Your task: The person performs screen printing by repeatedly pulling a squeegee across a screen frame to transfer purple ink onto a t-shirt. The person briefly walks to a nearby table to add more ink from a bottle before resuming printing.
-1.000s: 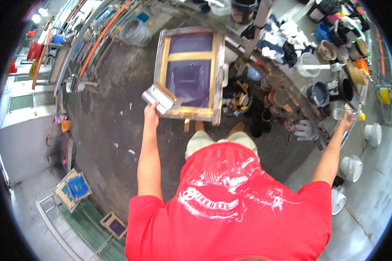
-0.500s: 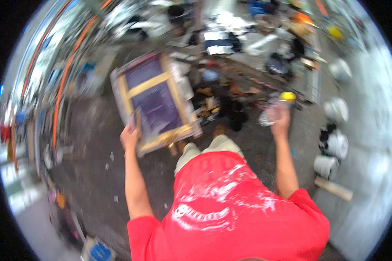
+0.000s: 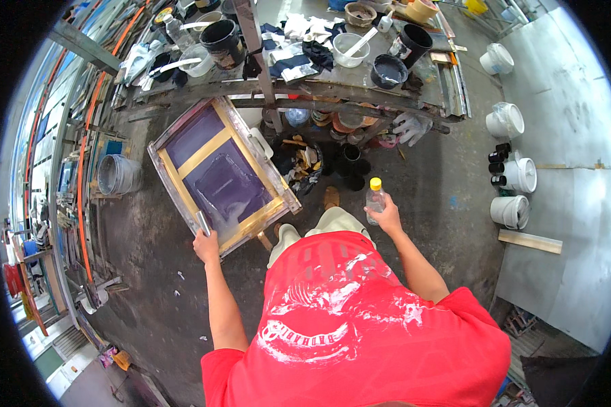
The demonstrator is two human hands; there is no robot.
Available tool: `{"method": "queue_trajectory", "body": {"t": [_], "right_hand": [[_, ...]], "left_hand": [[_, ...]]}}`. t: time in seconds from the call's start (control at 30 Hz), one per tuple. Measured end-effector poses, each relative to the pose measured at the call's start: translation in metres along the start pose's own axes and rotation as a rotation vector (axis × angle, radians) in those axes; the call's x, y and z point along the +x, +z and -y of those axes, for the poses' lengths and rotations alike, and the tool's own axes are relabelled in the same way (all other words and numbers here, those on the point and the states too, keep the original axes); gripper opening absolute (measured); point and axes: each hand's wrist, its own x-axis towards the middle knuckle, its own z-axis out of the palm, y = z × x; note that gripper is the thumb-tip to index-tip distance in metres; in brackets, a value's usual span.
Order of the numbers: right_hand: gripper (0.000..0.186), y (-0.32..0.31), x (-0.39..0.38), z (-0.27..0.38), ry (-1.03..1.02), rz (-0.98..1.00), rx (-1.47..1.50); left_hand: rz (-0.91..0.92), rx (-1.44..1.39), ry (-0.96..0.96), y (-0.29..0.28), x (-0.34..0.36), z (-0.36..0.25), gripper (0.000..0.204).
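Note:
My left hand (image 3: 206,245) is closed on the lower left edge of a screen printing frame (image 3: 227,182). The frame has dark purple mesh, yellow-brown tape around and across it, and a whitish wet-looking patch near its lower end. Beside my fingers is a short silvery piece (image 3: 202,222); I cannot tell whether it is part of the frame or separate. My right hand (image 3: 387,216) is wrapped round a small clear plastic bottle (image 3: 375,200) with a yellow cap, held upright and apart from the frame.
Ahead stands a cluttered workbench (image 3: 332,89) with black tubs (image 3: 222,44), rags and a white bowl (image 3: 351,49). Under it sits a bin of scraps (image 3: 304,159). White buckets (image 3: 506,121) line the right wall. A clear bucket (image 3: 117,174) stands at left.
The bottle in my right hand has moved left and lower, closer to my body. The frame has shifted slightly left in view, still in my left hand. The view has become sharp.

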Motion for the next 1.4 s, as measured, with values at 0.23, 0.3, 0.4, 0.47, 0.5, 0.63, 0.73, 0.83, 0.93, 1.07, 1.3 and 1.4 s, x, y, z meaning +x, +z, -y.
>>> {"method": "queue_trajectory", "body": {"t": [0.23,0.3,0.4,0.47,0.5,0.63,0.73,0.83,0.93,1.07,1.3,1.4], "right_hand": [[0.063,-0.004,-0.006,-0.06,0.16,-0.053,-0.01],[0.064,-0.005,-0.008,-0.074,0.154,-0.09,-0.022],[0.064,-0.003,-0.019,-0.08,0.159,-0.091,0.002],[0.061,0.0,-0.018,-0.056,0.151,-0.071,-0.023],[0.061,0.005,-0.016,-0.052,0.127,-0.043,-0.005],[0.062,0.022,-0.003,-0.048,0.084,0.056,0.066],[0.063,0.026,0.007,-0.03,0.028,0.094,0.049],[0.065,0.017,0.013,0.008,0.018,0.112,-0.047],[0.073,0.003,0.02,0.056,-0.247,0.228,-0.151],[0.072,0.001,0.025,0.108,-0.381,0.303,-0.125],[0.07,0.027,0.049,0.176,-0.761,0.496,-0.125],[0.071,0.047,0.064,0.189,-0.809,0.599,-0.244]], "left_hand": [[0.134,0.05,0.186,-0.009,-0.017,0.0,0.031],[0.186,0.059,0.181,-0.007,-0.023,-0.009,0.029],[0.131,-0.018,0.367,0.007,-0.031,-0.015,0.034],[0.064,-0.021,0.422,0.021,-0.035,-0.024,0.038],[0.031,-0.009,0.431,0.029,-0.038,-0.034,0.042],[0.045,0.005,0.62,0.037,-0.044,-0.082,0.041],[0.09,0.063,0.795,0.034,-0.04,-0.079,0.042],[0.141,0.049,0.724,0.014,-0.028,-0.057,0.037],[0.194,-0.148,0.28,-0.015,-0.023,-0.022,0.026],[-0.063,-0.471,0.0,0.0,-0.02,0.031,0.021],[-0.134,-1.117,-0.141,0.07,-0.038,-0.06,0.015],[0.086,-1.059,-0.168,0.078,-0.039,-0.119,0.015]]}}
